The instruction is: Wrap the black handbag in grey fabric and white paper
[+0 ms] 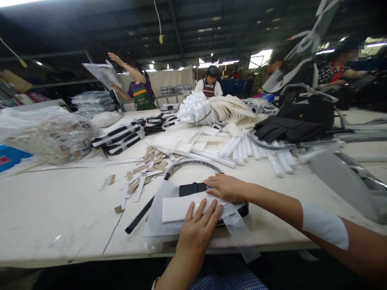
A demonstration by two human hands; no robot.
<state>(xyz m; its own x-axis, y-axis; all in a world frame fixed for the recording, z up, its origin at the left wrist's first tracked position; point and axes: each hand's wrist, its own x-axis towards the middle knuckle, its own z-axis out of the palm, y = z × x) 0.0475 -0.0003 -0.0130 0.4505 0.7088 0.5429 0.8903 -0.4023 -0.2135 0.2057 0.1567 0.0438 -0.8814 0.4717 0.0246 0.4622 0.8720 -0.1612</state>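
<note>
We have the black bag (187,189) before us near the table (75,213) edge, partly covered by a translucent wrapping (160,229) and a white foam sheet (177,210). Counting the clock from this bag, our left hand (198,223) comes from six o'clock and lies flat on the foam sheet, its fingers a little spread. Our right hand (226,187), at one o'clock, rests palm down at the sheet's upper edge; we cannot tell if it pinches anything. The bag's handle (193,163) arches at twelve o'clock, and card strips (145,177) are scattered at ten. As for writing, between nine and ten o'clock a blue package (12,157) carries a red-and-white mark, cut by the frame. At eleven, a person's green apron (142,98) bears pale letters, too small to read. Between one and two, another black bag (302,117) shows a tiny gold-coloured emblem, which we cannot read.
</note>
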